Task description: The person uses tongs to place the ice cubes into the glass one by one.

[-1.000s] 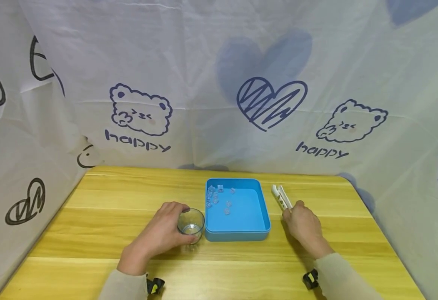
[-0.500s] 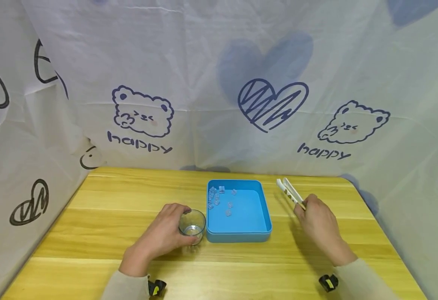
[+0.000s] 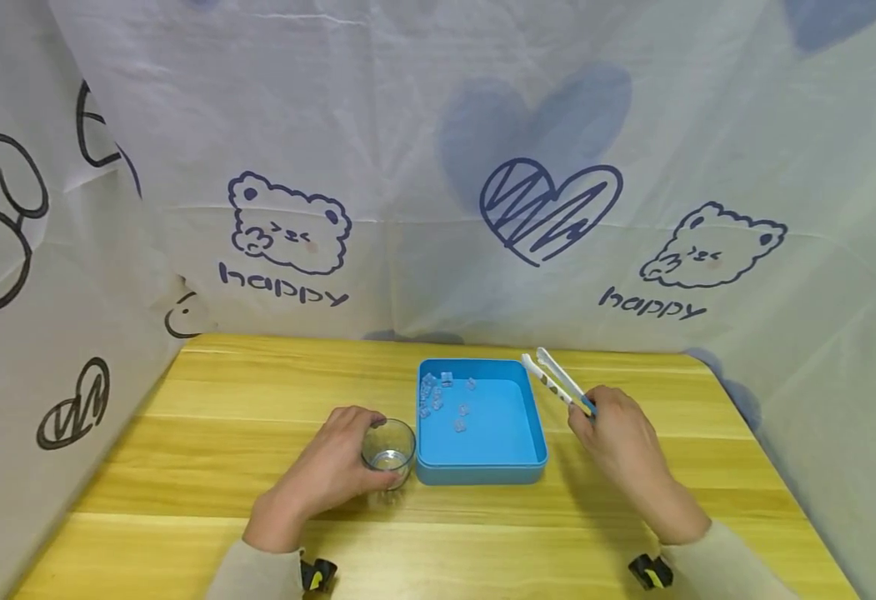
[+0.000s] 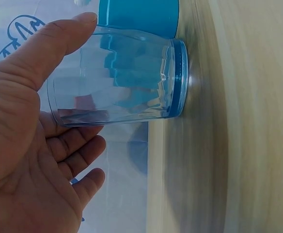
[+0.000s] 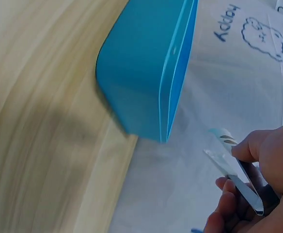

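My left hand (image 3: 340,458) grips a clear drinking glass (image 4: 132,77) that stands upright on the table, thumb on one side and fingers on the other. Right beside the glass is a square blue tray (image 3: 483,475). Several small clear cubes (image 3: 438,396) lie in it, mostly along its left side. My right hand (image 3: 621,433) holds a pair of white-tipped tongs (image 3: 553,379) above the table, pinched between thumb and fingers. Their two arms are spread apart with nothing between them, and the tips are near the tray's upper right corner.
The wooden table (image 3: 182,467) reaches back to a hanging white cloth (image 3: 407,275) printed with bears and hearts. More of this cloth hangs at the left and right sides.
My right hand has lifted the tongs off the table and swung them left toward the tray; their arms have spread wider. The left hand stays on the glass.
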Demonstrator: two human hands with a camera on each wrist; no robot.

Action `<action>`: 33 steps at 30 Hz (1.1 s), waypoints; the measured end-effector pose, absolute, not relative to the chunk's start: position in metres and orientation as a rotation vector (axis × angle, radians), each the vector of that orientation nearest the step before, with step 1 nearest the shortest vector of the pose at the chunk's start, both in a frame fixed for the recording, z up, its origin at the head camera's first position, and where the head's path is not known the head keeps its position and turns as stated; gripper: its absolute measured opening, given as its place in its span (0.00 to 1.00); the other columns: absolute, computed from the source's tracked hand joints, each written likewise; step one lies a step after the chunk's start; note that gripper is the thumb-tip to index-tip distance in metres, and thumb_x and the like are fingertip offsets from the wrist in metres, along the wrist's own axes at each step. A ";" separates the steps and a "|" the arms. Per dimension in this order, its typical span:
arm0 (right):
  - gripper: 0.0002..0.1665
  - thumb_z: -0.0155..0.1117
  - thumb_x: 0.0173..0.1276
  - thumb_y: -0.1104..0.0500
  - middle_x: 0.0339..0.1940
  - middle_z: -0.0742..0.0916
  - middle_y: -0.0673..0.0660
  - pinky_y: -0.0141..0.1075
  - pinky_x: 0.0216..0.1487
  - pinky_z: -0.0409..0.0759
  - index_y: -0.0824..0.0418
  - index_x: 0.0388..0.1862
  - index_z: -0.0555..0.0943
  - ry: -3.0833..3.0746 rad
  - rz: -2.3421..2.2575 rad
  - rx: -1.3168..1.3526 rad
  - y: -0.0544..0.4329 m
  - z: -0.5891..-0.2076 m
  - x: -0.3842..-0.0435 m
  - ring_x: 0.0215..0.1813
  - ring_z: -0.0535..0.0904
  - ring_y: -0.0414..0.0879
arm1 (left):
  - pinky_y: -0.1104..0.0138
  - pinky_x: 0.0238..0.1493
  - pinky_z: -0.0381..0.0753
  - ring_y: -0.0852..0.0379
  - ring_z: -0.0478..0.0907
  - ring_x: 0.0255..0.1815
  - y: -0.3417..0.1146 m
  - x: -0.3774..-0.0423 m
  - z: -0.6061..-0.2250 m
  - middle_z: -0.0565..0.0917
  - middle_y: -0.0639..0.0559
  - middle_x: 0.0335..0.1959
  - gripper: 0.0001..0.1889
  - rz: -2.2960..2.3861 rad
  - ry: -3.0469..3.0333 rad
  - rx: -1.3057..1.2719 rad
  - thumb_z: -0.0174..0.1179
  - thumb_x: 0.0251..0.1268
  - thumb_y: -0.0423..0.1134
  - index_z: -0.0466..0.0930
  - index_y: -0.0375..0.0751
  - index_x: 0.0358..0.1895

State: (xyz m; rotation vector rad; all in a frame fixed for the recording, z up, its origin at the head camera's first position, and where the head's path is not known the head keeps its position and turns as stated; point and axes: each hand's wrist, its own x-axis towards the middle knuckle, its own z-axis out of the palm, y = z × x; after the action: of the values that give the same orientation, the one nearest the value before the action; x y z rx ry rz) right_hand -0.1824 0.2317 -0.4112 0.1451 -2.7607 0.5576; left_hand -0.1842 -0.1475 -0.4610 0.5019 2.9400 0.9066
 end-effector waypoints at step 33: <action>0.14 0.72 0.69 0.57 0.23 0.73 0.50 0.31 0.25 0.64 0.58 0.26 0.79 -2.948 0.435 0.451 0.173 -0.434 -0.179 0.25 0.66 0.42 | 0.46 0.74 0.73 0.43 0.71 0.72 -0.148 -0.184 -0.465 0.79 0.43 0.67 0.45 0.909 2.961 0.528 0.84 0.47 0.55 0.77 0.37 0.67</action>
State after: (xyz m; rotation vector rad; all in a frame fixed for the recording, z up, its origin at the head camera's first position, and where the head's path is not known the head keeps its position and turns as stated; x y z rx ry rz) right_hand -0.1788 0.1726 -0.4342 0.4513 -2.9479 0.4348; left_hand -0.1843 -0.1476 -0.4646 0.5283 2.9605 0.9091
